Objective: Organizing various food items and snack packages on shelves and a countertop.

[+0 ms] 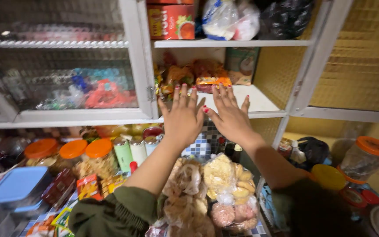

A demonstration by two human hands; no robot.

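Note:
My left hand (181, 117) and my right hand (230, 115) are both raised, fingers spread, palms toward the open white cupboard (142, 66). They hold nothing. Just beyond the fingertips, on the cupboard's lower shelf (259, 103), lie orange and red snack packets (198, 75). The right part of that shelf is bare white board. Below my forearms sit clear bags of crackers and fried snacks (218, 188).
A red box (171, 21) and plastic bags (231, 17) fill the upper shelf. The left glass door (62, 61) is closed. On the counter stand orange-lidded jars (73, 151), tins (130, 151), a blue-lidded box (16, 184); more jars (367, 158) stand right.

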